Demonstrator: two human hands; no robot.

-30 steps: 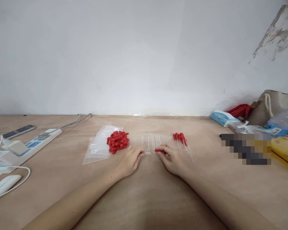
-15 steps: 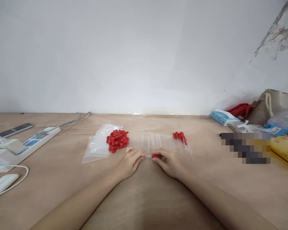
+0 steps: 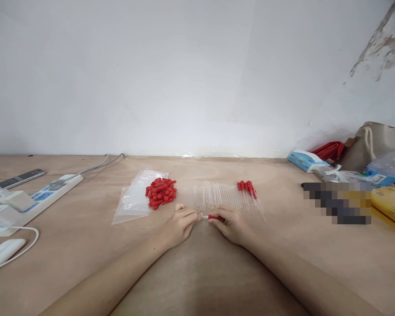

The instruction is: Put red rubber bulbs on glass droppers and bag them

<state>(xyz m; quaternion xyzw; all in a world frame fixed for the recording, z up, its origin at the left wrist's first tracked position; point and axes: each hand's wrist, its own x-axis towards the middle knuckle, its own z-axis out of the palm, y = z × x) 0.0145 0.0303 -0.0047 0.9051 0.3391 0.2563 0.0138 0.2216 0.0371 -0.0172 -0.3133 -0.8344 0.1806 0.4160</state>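
Note:
My left hand [image 3: 183,224] pinches a thin clear glass dropper tube [image 3: 204,217], its far part hidden by my fingers. My right hand [image 3: 228,222] is closed on a red rubber dropper bulb [image 3: 213,217] that meets the tube's right end. How deep the tube sits in the bulb I cannot tell. Just beyond my hands lies a row of clear dropper tubes [image 3: 213,194]. A heap of red rubber bulbs [image 3: 161,193] is at the row's left. At its right end several droppers with red bulbs [image 3: 246,186] lie together.
Clear plastic bags [image 3: 131,206] lie under and beside the heap. At left are a power strip [image 3: 55,193], a remote control [image 3: 16,181] and a white charging case [image 3: 6,253]. A blue box [image 3: 307,161], a plastic bottle [image 3: 390,164] and a yellow package [image 3: 390,204] are at right.
Both hands stay almost in place. The tube and bulb between them have shifted slightly, and the left fingers have moved a little to the right.

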